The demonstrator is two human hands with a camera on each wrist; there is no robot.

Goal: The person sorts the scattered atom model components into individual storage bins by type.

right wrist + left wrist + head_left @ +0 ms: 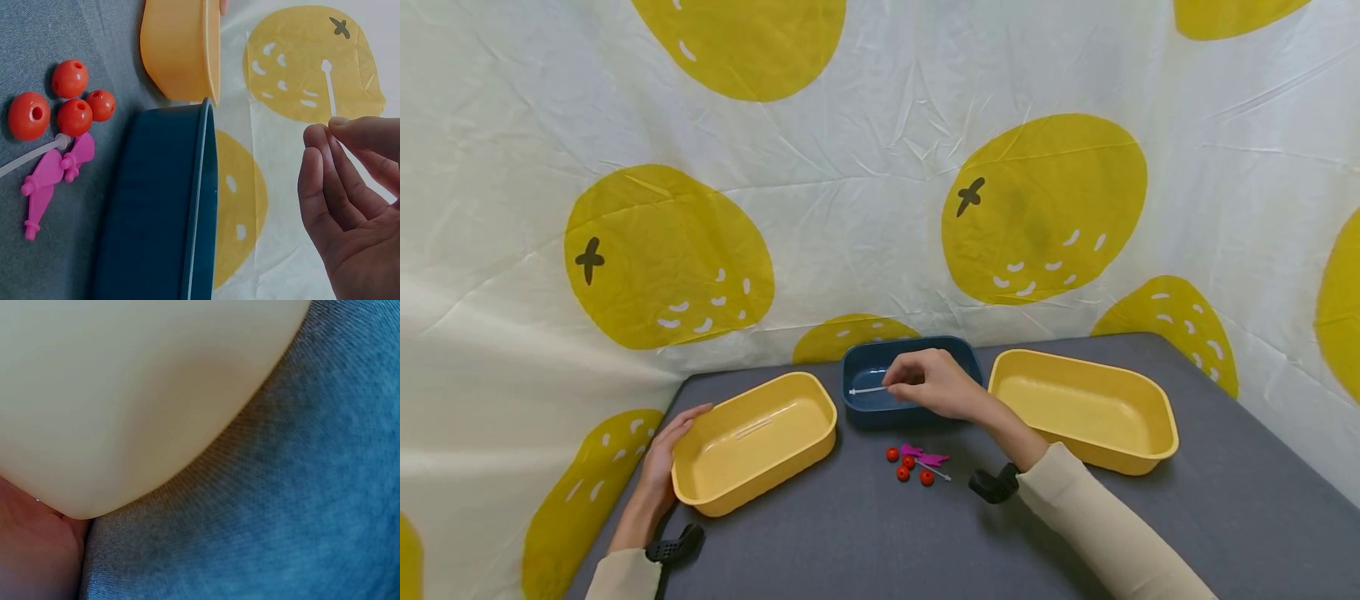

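Above the oblong blue plastic basin [880, 419], the right hand [931, 382] pinches a thin white plastic stick [867, 390], likely light, flexible, best gripped mid-shaft; left of the basin, the left hand [661, 458] rests straight-fingered.

Three tubs and a scatter of small parts on grey cloth

The table [850, 550] has a grey, woven-looking top. Beside its left edge, towards the far left corner, the left yellow tub [775, 477] sits at a slant. The dark blue tub [887, 417] stands at the far edge, about midway between the far corners. The right yellow tub [1090, 417] stands towards the far right corner, its left end just beside the blue one. Nearer the near edge than the blue tub, four red beads [927, 477] with holes lie close together. Magenta pieces [934, 459] lie among them, with a thin white stick [28, 156] right alongside.
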